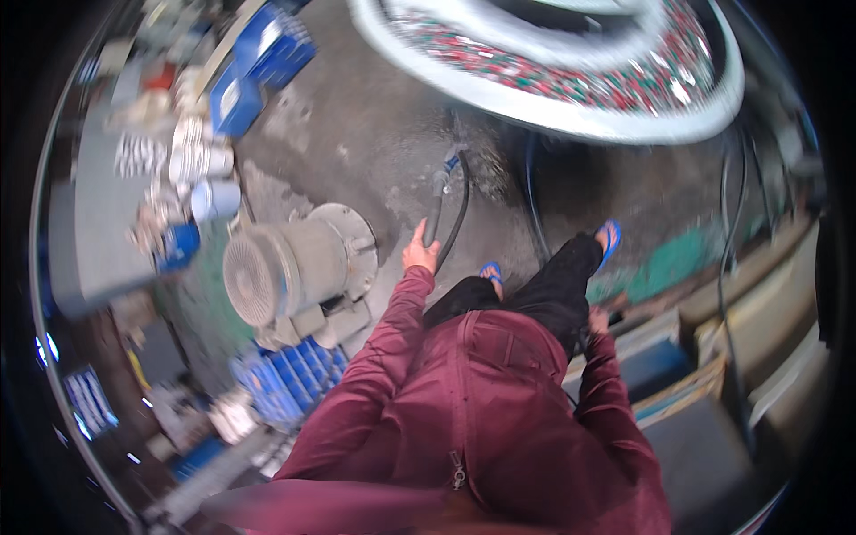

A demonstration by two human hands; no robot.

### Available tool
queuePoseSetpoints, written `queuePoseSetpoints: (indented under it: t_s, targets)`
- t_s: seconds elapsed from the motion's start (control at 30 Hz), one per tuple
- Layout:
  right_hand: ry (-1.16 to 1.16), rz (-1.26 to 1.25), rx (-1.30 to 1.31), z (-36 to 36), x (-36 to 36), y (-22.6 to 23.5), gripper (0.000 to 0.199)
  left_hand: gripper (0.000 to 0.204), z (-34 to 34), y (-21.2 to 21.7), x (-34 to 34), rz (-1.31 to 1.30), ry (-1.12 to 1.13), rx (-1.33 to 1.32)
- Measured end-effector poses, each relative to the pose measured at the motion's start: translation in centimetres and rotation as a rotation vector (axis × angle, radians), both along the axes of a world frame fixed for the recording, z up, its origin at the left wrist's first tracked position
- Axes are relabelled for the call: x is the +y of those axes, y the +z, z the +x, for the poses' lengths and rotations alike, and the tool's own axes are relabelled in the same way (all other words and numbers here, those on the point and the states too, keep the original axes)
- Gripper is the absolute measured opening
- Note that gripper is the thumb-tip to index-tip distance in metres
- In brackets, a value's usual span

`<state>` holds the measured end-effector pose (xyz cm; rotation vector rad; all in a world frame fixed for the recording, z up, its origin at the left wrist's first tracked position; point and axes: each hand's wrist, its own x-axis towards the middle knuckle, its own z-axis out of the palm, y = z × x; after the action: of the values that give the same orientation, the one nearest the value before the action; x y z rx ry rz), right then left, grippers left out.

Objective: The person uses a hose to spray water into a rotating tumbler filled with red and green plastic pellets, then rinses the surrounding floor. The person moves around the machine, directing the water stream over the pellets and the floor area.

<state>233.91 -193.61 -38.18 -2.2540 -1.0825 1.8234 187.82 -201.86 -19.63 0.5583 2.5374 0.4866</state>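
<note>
My left hand [419, 253] is closed around the grey handle of a hose wand [436, 207]. The wand points forward over the wet floor and carries a blue fitting. A dark hose [463, 209] curves beside it, back toward my hand. Ahead and to the right stands a large round white bowl [535, 105] filled with small red, green and white pieces, blurred. The wand is apart from it. Down at my right hip is my right hand [598, 321], its fingers blurred and partly hidden; what it holds, if anything, does not show.
A big grey electric motor [299, 263] sits on the floor at left. Beyond it are stacked white tubs [201, 163] and blue boxes [272, 45]. Blue divided trays [294, 374] lie nearer. Another dark hose [532, 192] crosses the floor; bins [695, 428] stand at right.
</note>
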Motion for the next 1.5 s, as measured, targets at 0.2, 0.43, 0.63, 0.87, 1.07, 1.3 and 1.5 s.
queuePoseSetpoints:
  t_s: [0.2, 0.43, 0.63, 0.87, 1.07, 1.3, 1.5]
  targets:
    - [0.172, -0.102, 0.069, -10.5, 2.3, 5.5, 0.016, 0.057, -10.1, 6.0, -4.4, 0.369, 0.315, -0.154]
    - [0.293, 0.021, 0.197, -22.7, 10.7, 8.8, 0.032, 0.055, -19.3, 7.3, -1.6, 0.906, 0.558, -0.579]
    - [0.343, -0.200, -0.047, -31.3, 11.8, 6.8, 0.019, 0.053, -26.3, 8.3, -1.1, 1.073, 0.799, -0.875]
    - [0.548, -0.056, 0.179, -51.7, 14.5, 12.2, 0.022, 0.053, -36.0, 6.8, 0.7, 0.779, 0.628, -1.072]
    - [0.336, 0.320, 0.519, -55.8, 16.0, 18.5, 0.029, 0.034, -44.1, 8.1, 6.4, 0.781, 0.507, -1.148]
    - [-0.333, -0.005, -0.059, -43.7, 0.2, 11.0, 0.028, 0.021, -52.3, 14.9, 6.5, 0.854, 0.329, -1.229]
    - [-0.491, -0.379, -0.087, -47.0, -16.3, 8.5, 0.021, 0.017, -55.6, 19.9, 5.1, 0.925, 0.144, -1.171]
